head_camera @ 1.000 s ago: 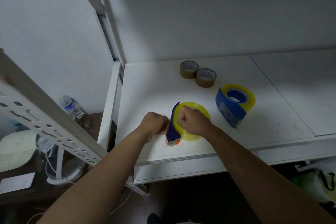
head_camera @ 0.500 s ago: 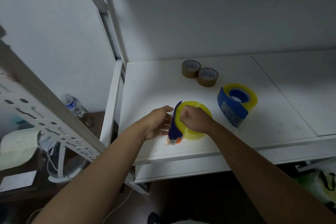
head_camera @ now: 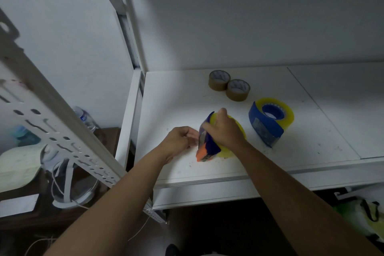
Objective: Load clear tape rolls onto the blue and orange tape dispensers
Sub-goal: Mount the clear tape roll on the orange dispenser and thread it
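right hand (head_camera: 225,132) hiding most of clear tape roll (head_camera: 239,129), left fingers (head_camera: 192,134) blurred

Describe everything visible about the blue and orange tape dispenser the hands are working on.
The blue and orange tape dispenser looks like plastic: a blue curved body with an orange front end pointing at the shelf's near edge. It stands on the white shelf, and a yellowish clear tape roll sits in it. The right hand grips it from above; the left hand is beside it with fingers curled, contact unclear.
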